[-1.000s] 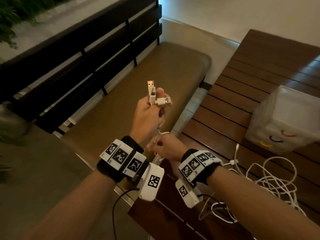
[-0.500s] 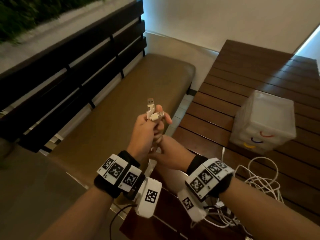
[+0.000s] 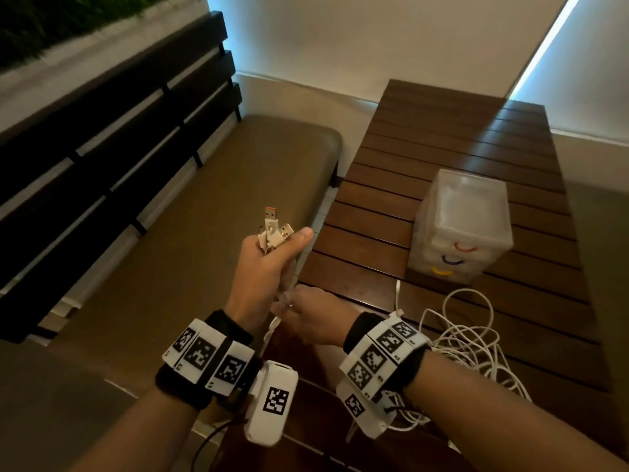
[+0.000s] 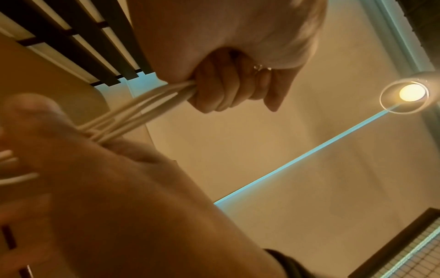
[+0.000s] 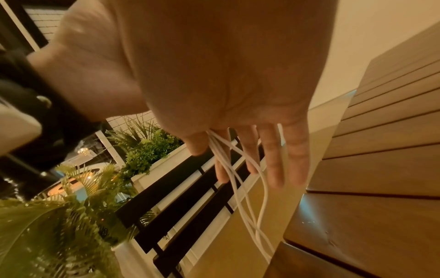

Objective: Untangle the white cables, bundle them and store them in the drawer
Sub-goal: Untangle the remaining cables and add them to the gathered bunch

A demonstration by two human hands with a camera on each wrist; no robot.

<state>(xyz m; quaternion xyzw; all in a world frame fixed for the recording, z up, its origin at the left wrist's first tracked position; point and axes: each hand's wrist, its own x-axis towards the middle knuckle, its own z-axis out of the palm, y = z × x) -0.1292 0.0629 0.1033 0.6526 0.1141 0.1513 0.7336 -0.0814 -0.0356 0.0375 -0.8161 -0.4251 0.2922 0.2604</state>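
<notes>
- The slatted wooden table [image 3: 442, 158] carries everything: the translucent drawer unit [image 3: 459, 226] stands mid-table, all its drawers closed as far as I can tell.
- Most of the white cables [image 3: 469, 338] lie in a loose heap at the table's near edge, beside my right forearm; I judge them not yet fully untangled.
- My left hand [image 3: 262, 277] is raised off the table's near left corner, fist tight round several cable strands, with the plug ends [image 3: 272, 229] sticking up together above the thumb.
- My right hand [image 3: 306, 318] sits just below it; its fingers are nearly straight, with strands running between them, combing rather than gripping.
- I judge the step as aligning the ends and straightening the strands before bundling.
- Next, I would draw my right hand down the strands to free the heap, then coil.
</notes>
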